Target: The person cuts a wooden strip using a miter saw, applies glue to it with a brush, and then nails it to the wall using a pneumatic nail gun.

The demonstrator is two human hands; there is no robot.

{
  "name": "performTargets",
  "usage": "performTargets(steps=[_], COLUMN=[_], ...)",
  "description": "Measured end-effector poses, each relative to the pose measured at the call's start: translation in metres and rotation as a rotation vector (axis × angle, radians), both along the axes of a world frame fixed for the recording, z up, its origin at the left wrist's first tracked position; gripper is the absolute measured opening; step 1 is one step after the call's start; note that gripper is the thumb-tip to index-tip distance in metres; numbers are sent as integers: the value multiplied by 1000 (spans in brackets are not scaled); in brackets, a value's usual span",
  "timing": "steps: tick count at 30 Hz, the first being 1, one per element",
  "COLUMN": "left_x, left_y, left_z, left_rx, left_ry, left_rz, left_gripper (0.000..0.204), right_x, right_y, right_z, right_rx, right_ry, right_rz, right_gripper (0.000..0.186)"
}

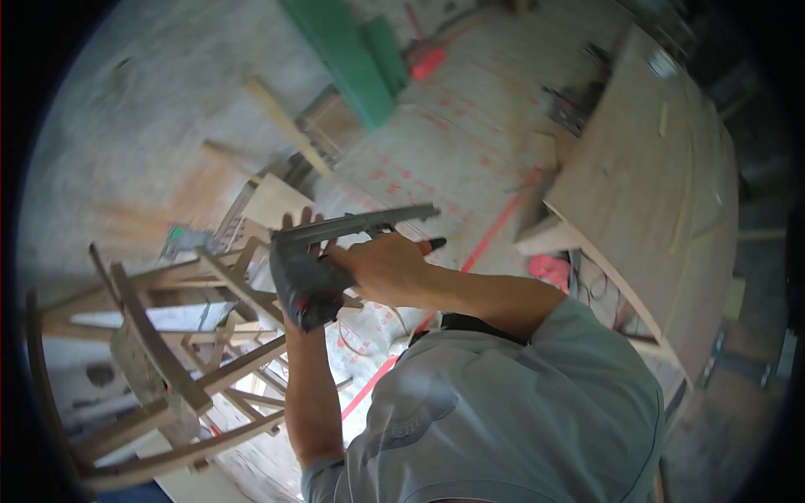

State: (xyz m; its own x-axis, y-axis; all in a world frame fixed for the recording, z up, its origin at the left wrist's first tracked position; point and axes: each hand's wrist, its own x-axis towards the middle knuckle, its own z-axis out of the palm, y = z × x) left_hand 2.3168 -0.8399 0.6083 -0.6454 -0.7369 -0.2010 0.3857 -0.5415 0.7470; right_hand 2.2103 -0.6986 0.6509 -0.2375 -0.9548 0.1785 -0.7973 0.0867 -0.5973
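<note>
A grey and black nail gun (pixel 303 281) with a long narrow magazine (pixel 360 222) is held up in front of my chest. My right hand (pixel 390 267) is closed around its middle, between the body and the magazine. A dark covering sits on one fingertip of that hand. Behind the tool rises my left hand (pixel 307 220), its fingertips stretched up and apart past the magazine's edge. The tool hides the left palm, so how firmly it touches there does not show.
At left stands a curved wooden frame (pixel 159 335) of slats. A large wooden panel (pixel 646 201) on a base fills the right. Green boards (pixel 352 67), wood strips (pixel 289 126) and a pink-red object (pixel 428 63) lie ahead. Red marks run over the floor covering (pixel 453 151).
</note>
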Motion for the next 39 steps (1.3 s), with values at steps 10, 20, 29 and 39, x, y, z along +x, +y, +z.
performTargets(steps=[10,20,29,39], left_x=[65,210,201,63], left_y=[32,16,17,87], left_z=[-141,-348,-400,-425], left_rx=[427,669,345,-183], left_ry=[-201,-768,-1068,-1387], left_rz=[-296,-465,-725,-1274], left_gripper=[30,32,36,8], right_x=[9,103,435,594], right_y=[80,364,536,497], right_z=[-74,-203,-224,-288], right_rx=[331,1036,1078,888], right_ry=[-114,-218,-651,-961], right_rz=[-241,-1237,-2463,-2752], right_gripper=[45,30,34,34])
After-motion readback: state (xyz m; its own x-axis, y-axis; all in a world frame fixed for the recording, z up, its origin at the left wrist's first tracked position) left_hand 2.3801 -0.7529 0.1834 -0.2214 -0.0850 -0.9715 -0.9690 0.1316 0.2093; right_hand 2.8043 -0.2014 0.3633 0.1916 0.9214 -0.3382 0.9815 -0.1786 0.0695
